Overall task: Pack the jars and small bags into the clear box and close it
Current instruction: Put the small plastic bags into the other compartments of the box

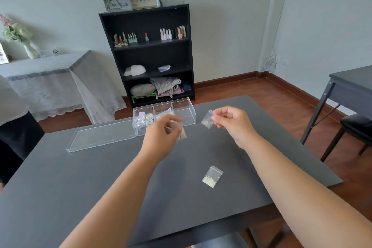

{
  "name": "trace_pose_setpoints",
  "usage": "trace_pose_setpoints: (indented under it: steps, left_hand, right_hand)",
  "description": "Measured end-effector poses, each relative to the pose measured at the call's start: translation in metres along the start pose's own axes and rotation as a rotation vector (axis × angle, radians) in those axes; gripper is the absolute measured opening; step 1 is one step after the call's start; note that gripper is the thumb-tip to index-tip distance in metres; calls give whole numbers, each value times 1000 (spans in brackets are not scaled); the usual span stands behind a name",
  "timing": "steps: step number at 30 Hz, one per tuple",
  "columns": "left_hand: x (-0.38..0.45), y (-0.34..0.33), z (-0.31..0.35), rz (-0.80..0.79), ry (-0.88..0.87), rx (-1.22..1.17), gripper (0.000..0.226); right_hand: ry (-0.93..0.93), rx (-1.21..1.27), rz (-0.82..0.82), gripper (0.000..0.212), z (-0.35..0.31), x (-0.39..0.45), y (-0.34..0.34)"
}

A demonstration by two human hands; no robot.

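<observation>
A clear three-compartment box (189, 113) stands open at the far edge of the dark table. Several small round jars (144, 119) fill its left compartment, and a bag lies in the middle one. The clear lid (100, 136) lies flat to the box's left. My left hand (161, 135) pinches a small clear bag (182, 134) just in front of the box. My right hand (231, 121) holds another small clear bag (207, 120) to the right of the box, above the table. A third small bag (212, 176) with pale beads lies on the table nearer to me.
The dark table (80, 177) spans the view. Behind it stands a black shelf (149, 54) with bottles and cloths. A cloth-covered side table (40, 66) is at the left, and a second dark table (352, 82) with a black stool at the right.
</observation>
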State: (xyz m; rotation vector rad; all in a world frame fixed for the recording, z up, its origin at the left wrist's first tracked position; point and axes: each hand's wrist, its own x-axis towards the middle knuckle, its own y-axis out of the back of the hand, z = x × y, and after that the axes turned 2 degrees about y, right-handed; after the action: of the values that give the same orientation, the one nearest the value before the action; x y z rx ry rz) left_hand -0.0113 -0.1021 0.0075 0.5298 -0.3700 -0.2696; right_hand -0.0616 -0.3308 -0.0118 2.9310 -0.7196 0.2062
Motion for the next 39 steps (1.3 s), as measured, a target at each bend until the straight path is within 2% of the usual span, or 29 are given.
trace_pose_setpoints:
  steps: [6, 13, 18, 33, 36, 39]
  left_hand:
    - [62, -2, 14, 42, 0, 49, 16]
    - [101, -14, 1, 33, 31, 132, 10]
    - [112, -21, -17, -21, 70, 184, 11]
    - [134, -22, -14, -250, -56, 768, 18]
    - [132, -21, -16, -226, -89, 795, 23]
    - [120, -16, -24, -109, -107, 733, 31]
  right_hand:
    - [138, -105, 35, 15, -36, 43, -24]
    - [201, -343, -24, 13, -39, 73, -46]
    - [129, -250, -28, 12, -28, 80, -42]
    - [97, -252, -35, 15, -13, 94, -31]
    - [123, -283, -44, 15, -14, 98, -33]
    - [165, -335, -77, 17, -18, 104, -35]
